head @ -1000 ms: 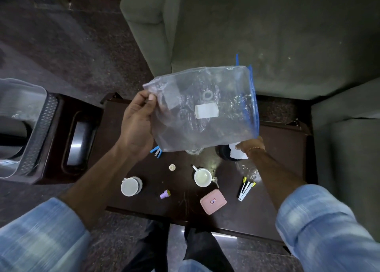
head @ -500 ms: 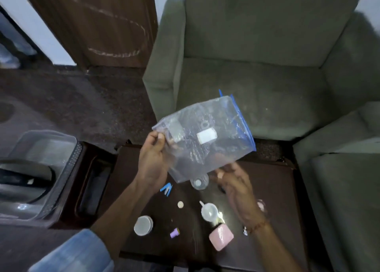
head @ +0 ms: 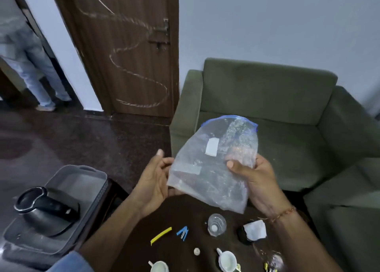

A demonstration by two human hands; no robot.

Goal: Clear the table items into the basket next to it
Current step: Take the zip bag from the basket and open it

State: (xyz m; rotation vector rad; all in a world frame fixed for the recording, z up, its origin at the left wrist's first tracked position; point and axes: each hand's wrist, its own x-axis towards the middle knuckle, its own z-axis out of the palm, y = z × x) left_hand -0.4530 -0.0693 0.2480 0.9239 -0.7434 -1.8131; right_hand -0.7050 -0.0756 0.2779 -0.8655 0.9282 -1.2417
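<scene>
So we've got the clear zip bag (head: 213,169) up in the air above the dark table (head: 185,214), blue zip edge pointing up and away from us. Our right hand (head: 257,181) is gripping the bag's right side, thumb pressed across the front of the plastic and fingers curled behind it. Our left hand (head: 154,181) is on the bag's left edge with the fingers fairly loose; thumb sticks up free, and the fingertips go under the plastic, so we can't really tell if it's a proper grip or just a touch.

Down on the table: a yellow strip (head: 161,235), a blue clip (head: 183,233), a clear glass (head: 216,224), a black thing with white paper on it (head: 254,231), a little white cap (head: 196,251) and two white cups (head: 227,260) at the bottom edge.

The grey basket (head: 82,181) sits to the left of the table, well apart from the bag, with a black kettle-looking pot (head: 45,212) lying inside it. Green sofa (head: 267,111) is behind the table.
</scene>
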